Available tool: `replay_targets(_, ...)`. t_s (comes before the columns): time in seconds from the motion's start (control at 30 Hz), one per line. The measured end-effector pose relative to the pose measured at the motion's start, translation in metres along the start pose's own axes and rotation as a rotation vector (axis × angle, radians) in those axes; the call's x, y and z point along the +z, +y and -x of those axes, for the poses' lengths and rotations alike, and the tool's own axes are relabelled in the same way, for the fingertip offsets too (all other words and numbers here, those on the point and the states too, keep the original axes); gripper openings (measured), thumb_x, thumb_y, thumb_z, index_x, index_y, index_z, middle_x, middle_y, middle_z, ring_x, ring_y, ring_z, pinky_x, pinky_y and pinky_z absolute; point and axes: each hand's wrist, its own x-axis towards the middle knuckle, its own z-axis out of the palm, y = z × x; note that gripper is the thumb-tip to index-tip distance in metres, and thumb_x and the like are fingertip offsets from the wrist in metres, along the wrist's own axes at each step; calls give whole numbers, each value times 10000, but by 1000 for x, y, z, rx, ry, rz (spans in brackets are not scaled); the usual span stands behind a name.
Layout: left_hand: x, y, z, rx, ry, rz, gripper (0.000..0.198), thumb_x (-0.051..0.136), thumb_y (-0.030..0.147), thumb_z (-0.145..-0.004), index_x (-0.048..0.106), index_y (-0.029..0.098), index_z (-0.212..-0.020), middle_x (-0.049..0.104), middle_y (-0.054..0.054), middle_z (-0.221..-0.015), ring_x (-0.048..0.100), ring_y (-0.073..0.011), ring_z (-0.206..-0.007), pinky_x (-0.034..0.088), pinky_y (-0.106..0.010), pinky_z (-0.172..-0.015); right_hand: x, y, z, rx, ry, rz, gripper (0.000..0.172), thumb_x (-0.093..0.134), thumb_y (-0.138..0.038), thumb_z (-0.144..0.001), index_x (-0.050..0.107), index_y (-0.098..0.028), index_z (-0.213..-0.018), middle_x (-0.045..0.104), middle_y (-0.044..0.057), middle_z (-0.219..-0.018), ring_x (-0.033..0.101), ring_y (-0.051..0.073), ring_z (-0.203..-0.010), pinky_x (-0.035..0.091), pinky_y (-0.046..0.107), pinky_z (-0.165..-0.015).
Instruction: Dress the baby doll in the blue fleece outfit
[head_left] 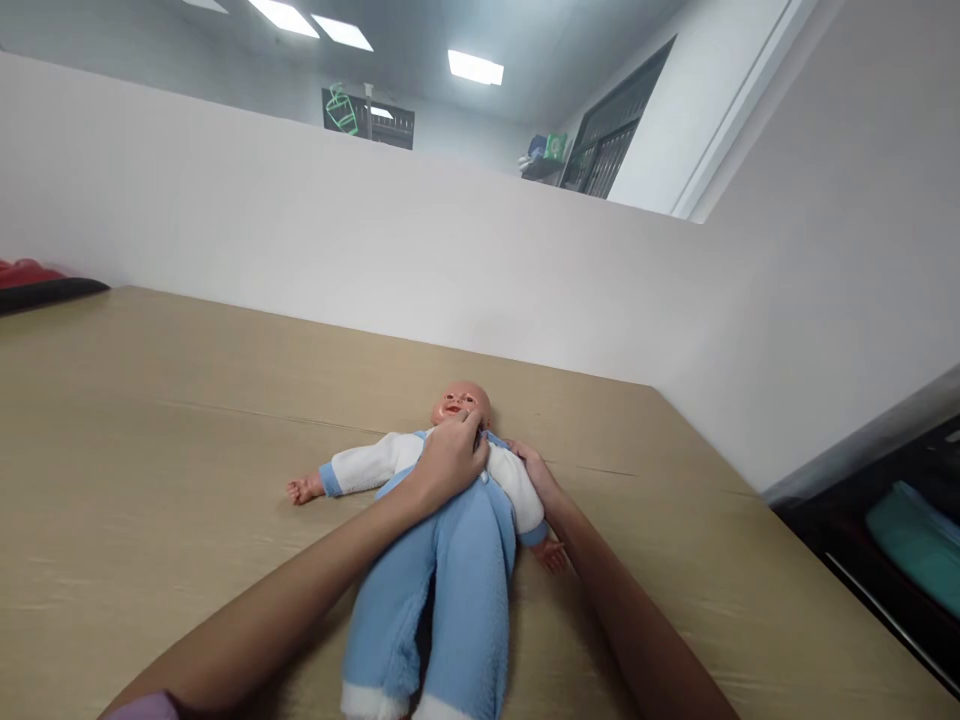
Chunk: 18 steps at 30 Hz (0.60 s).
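Note:
A baby doll (465,560) in a light blue and white fleece outfit lies on its back on the tan table, its head toward the wall and its arms out to the sides. My left hand (454,455) rests over the doll's upper chest near the chin, fingers bent round the clothing at the neck. Beside the doll's shoulder, on the right, is my right hand (534,470), its fingers partly hidden at the white sleeve.
The tan table (187,450) ends at a pale wall (375,240). A red item (28,272) and a black edge (52,293) lie far left. Off the table's right side, a teal cloth (919,545) sits in a dark container.

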Motion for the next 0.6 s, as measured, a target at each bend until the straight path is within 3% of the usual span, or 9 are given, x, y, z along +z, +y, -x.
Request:
replay_targets(0.13,-2,-4,-2,-24,-13,-21,124,530,200,-989,614,197,-1081,755,-137,-1087,718,-289,-994,492,-368,-777,-6,-10,8,60,-97,-107,297,552,-486,-790,684,-226,-847,750,28,-829,674,243,-793,555,387,-852)
replay_targets(0.27,-4,-9,-5,-10,-57,-26,170,632,368,-991,659,200,-997,777,-128,-1025,730,-303,-950,480,-357,-721,-20,-19,21,76,-183,-15,378,664,-386,-771,724,-225,-1107,764,32,-1121,662,249,-1087,501,368,-994)
replay_targets(0.43,-6,-10,-5,-1,-71,-42,179,629,393,-1008,663,218,-1022,787,-110,-1055,732,-290,-997,474,-342,-737,-20,-17,35,-1,26,249,390,647,-468,-893,656,-216,-1190,730,81,-1226,645,250,-1178,471,403,-1068)
replay_targets(0.53,-7,-6,-2,-2,-61,-64,160,585,353,-1031,643,215,-1089,775,-113,-1115,728,-288,-1005,473,-346,-742,-12,-28,52,-11,25,412,528,696,-563,-901,608,-212,-1286,734,127,-1256,676,287,-1165,504,421,-1027)
replay_targets(0.6,-9,-4,-1,0,-59,-84,136,579,318,-1028,634,213,-1094,761,-119,-1157,725,-295,-1013,477,-356,-749,-8,-48,66,2,-12,598,600,732,-555,-882,593,-215,-1357,735,147,-1271,685,323,-1160,519,426,-986)
